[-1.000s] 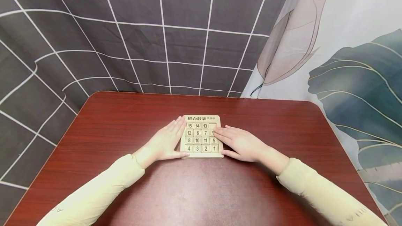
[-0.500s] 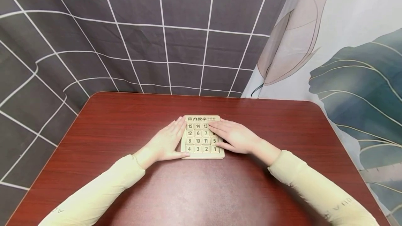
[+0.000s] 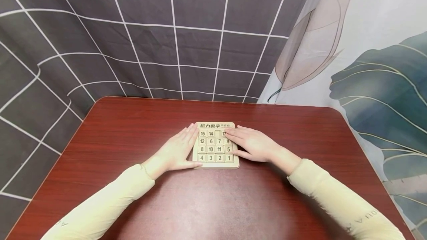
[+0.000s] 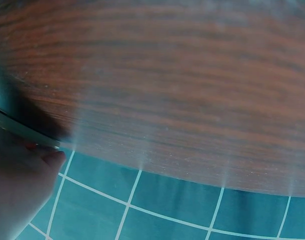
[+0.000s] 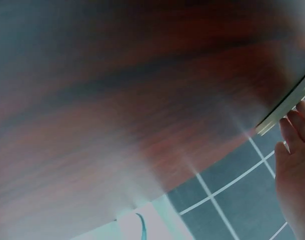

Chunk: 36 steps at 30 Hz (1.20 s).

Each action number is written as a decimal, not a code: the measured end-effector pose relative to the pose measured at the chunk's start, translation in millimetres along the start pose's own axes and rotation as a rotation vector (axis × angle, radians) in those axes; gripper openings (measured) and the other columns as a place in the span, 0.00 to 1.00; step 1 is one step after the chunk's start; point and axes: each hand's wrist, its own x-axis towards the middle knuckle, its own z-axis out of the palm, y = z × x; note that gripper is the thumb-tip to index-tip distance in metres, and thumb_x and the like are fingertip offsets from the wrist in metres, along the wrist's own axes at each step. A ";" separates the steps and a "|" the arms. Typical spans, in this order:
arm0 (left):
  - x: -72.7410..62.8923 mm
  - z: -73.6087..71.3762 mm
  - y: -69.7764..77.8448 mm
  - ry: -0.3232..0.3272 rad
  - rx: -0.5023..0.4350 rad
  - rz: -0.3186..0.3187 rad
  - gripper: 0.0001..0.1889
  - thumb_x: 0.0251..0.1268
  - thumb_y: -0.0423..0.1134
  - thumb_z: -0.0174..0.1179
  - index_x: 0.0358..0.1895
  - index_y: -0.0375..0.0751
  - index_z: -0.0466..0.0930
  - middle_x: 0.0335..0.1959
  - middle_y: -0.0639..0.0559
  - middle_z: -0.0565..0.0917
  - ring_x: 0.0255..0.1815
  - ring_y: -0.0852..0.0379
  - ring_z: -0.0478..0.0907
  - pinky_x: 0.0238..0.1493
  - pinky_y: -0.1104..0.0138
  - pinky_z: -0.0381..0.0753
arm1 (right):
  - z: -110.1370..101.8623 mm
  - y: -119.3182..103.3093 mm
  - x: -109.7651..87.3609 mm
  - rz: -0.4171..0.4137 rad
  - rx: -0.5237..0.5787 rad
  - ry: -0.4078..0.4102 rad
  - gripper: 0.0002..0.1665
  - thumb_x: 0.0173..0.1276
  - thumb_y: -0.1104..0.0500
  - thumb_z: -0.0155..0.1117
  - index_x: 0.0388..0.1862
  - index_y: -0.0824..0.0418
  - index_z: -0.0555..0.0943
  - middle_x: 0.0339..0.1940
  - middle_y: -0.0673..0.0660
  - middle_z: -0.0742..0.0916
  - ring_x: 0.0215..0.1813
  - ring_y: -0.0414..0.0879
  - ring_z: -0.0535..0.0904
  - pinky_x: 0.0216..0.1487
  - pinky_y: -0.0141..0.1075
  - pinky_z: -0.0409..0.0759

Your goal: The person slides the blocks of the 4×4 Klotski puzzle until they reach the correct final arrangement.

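Observation:
A pale number sliding puzzle (image 3: 217,165) lies flat on the table, its tiles in a square grid. My left hand (image 3: 173,151) rests along its left edge, fingers straight, thumb on the near left corner. With extended fingers, my right hand (image 3: 255,144) touches the number 13 tile (image 3: 224,133) at the top right and partly covers it; the thumb lies at the right edge. The vacant slot (image 3: 217,133) is left of that tile. Both wrist views show the puzzle's rim (image 4: 22,131) side-on, beside the left hand (image 4: 22,185) and the right hand (image 5: 297,165).
The reddish-brown wooden table (image 3: 140,121) has rounded far corners. Behind it hangs a dark grey curtain (image 3: 150,43) with white grid lines. A white curtain with large leaf prints (image 3: 370,117) hangs at the right.
The right hand moved up and left onto the top row, then slightly right. The 13 tile slid right into the corner, leaving the gap in the third column. The left hand stayed put.

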 end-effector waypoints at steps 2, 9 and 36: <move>-0.3 -0.3 0.7 0.004 0.000 0.002 0.60 0.67 0.72 0.59 0.82 0.22 0.53 0.86 0.28 0.53 0.88 0.36 0.53 0.88 0.51 0.58 | -0.3 2.0 -5.2 0.005 -0.002 0.009 0.38 0.78 0.44 0.64 0.78 0.63 0.74 0.79 0.58 0.78 0.81 0.54 0.73 0.84 0.53 0.69; -0.4 -2.0 1.2 0.000 0.004 -0.004 0.60 0.67 0.72 0.59 0.82 0.22 0.53 0.86 0.28 0.54 0.88 0.36 0.53 0.88 0.51 0.58 | 2.3 6.3 -9.7 0.003 -0.002 0.026 0.37 0.78 0.45 0.65 0.78 0.63 0.74 0.79 0.58 0.78 0.81 0.53 0.73 0.84 0.52 0.68; -1.5 -0.2 0.2 0.015 0.005 0.003 0.59 0.68 0.72 0.58 0.82 0.22 0.53 0.86 0.29 0.55 0.88 0.37 0.53 0.88 0.51 0.58 | 2.5 -14.0 36.1 -0.017 0.001 -0.051 0.39 0.81 0.40 0.59 0.80 0.60 0.72 0.82 0.57 0.75 0.83 0.52 0.70 0.85 0.48 0.67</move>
